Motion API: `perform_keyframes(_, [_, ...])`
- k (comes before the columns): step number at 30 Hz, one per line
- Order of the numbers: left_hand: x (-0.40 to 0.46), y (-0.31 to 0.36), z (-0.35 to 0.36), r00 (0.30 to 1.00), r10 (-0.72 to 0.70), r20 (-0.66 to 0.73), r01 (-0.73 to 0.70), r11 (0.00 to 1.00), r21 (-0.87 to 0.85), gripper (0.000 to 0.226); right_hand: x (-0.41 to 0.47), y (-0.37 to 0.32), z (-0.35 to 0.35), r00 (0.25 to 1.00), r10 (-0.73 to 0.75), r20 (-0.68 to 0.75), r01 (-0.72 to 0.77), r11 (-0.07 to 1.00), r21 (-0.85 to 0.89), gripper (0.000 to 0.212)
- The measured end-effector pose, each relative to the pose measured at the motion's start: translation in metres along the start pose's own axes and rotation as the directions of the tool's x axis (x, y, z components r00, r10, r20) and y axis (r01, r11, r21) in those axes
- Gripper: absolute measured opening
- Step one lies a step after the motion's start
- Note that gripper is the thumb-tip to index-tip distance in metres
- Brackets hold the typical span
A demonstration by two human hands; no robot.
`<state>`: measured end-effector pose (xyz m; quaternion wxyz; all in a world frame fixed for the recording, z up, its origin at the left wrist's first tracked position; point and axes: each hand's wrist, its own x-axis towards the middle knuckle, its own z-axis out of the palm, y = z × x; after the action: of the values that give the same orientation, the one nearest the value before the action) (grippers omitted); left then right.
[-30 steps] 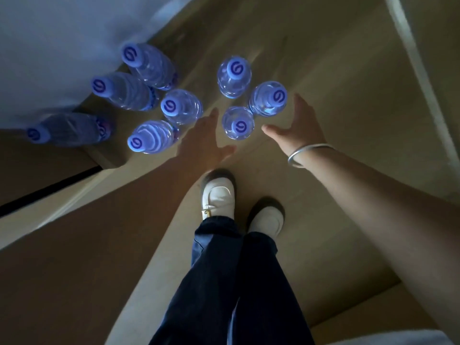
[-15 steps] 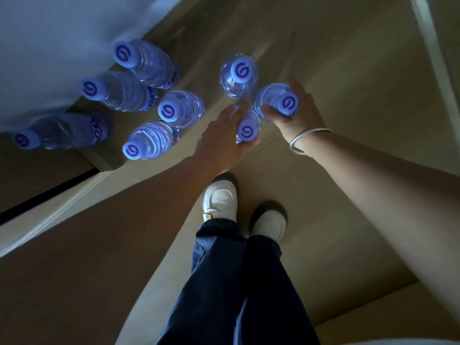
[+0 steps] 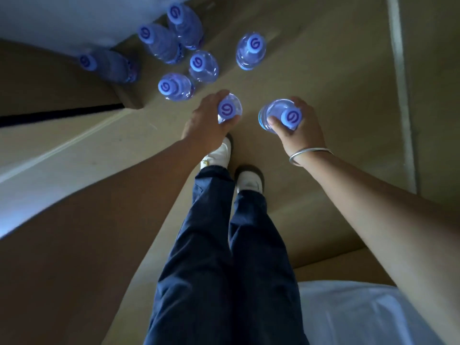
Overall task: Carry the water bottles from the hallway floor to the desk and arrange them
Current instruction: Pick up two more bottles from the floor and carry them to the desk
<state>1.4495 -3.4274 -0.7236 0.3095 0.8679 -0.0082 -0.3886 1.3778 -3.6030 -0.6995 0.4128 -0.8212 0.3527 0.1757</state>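
Several clear water bottles with blue caps stand upright on the tan hallway floor (image 3: 323,58). My left hand (image 3: 206,123) grips one water bottle (image 3: 230,109) just below its cap. My right hand (image 3: 298,128) grips another water bottle (image 3: 276,115) near its neck; both are raised off the floor, above my feet. On the floor beyond them a single bottle (image 3: 250,52) stands alone. A cluster of bottles (image 3: 199,67) stands to the left, by the wall corner.
My own legs in dark trousers (image 3: 224,245) and white shoes (image 3: 246,180) are below the hands. A white wall (image 3: 62,16) fills the upper left, with a dark gap (image 3: 59,115) along the floor at left. Something white (image 3: 361,312) lies at the lower right.
Both hands closed on the two nearest bottles and lifted them away from the group toward me. The view has shifted, so the remaining bottles sit higher in frame.
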Motion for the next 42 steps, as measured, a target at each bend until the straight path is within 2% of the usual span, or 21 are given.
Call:
perform_keyframes(4, [-0.078, 0.012, -0.030, 0.996, -0.010, -0.086, 0.005, 0.998, -0.057, 0.059, -0.053, -0.034, -0.029, 0.991, -0.105, 0.085, 0.112, 0.990, -0.085, 0.053])
perform_keyframes(7, [-0.133, 0.023, -0.058, 0.991, -0.035, -0.132, 0.022, 0.995, -0.097, 0.057, -0.093, -0.066, -0.049, 0.983, -0.147, 0.108, 0.155, 0.986, -0.065, 0.053])
perform_keyframes(11, [-0.220, 0.040, -0.095, 0.958, -0.102, -0.268, 0.030, 0.965, -0.261, 0.056, -0.151, -0.114, -0.076, 0.951, -0.269, 0.150, 0.281, 0.957, -0.066, 0.049])
perform_keyframes(15, [-0.313, 0.058, -0.127, 0.845, -0.213, -0.491, -0.017, 0.906, -0.422, 0.053, -0.224, -0.166, -0.097, 0.894, -0.408, 0.185, 0.421, 0.906, -0.036, 0.057])
perform_keyframes(20, [-0.396, 0.071, -0.161, 0.691, -0.364, -0.624, -0.044, 0.841, -0.539, 0.050, -0.298, -0.221, -0.103, 0.826, -0.530, 0.193, 0.548, 0.835, -0.053, 0.053])
perform_keyframes(25, [-0.485, 0.056, -0.200, 0.572, -0.442, -0.691, -0.130, 0.783, -0.608, 0.041, -0.367, -0.275, -0.098, 0.670, -0.661, 0.338, 0.719, 0.692, -0.072, 0.060])
perform_keyframes(28, [-0.543, 0.040, -0.213, 0.439, -0.491, -0.752, -0.203, 0.762, -0.616, 0.038, -0.413, -0.303, -0.087, 0.539, -0.734, 0.412, 0.815, 0.578, -0.037, 0.064])
perform_keyframes(30, [-0.576, 0.030, -0.218, 0.358, -0.507, -0.784, -0.246, 0.759, -0.603, 0.038, -0.440, -0.318, -0.077, 0.478, -0.753, 0.452, 0.847, 0.532, -0.009, 0.062])
perform_keyframes(33, [-0.637, 0.010, -0.226, 0.276, -0.550, -0.788, -0.310, 0.726, -0.615, 0.036, -0.490, -0.338, -0.052, 0.399, -0.749, 0.529, 0.880, 0.474, 0.007, 0.050])
perform_keyframes(36, [-0.692, -0.015, -0.237, 0.225, -0.558, -0.799, -0.363, 0.713, -0.600, 0.016, -0.537, -0.354, -0.028, 0.305, -0.745, 0.594, 0.919, 0.393, 0.021, 0.027])
perform_keyframes(39, [-0.741, -0.048, -0.245, 0.138, -0.601, -0.788, -0.318, 0.726, -0.610, 0.012, -0.589, -0.367, 0.002, 0.193, -0.747, 0.637, 0.946, 0.313, 0.080, 0.018])
perform_keyframes(42, [-0.779, -0.080, -0.249, 0.066, -0.632, -0.772, -0.273, 0.733, -0.623, 0.015, -0.641, -0.379, 0.033, 0.114, -0.721, 0.683, 0.946, 0.289, 0.147, 0.018])
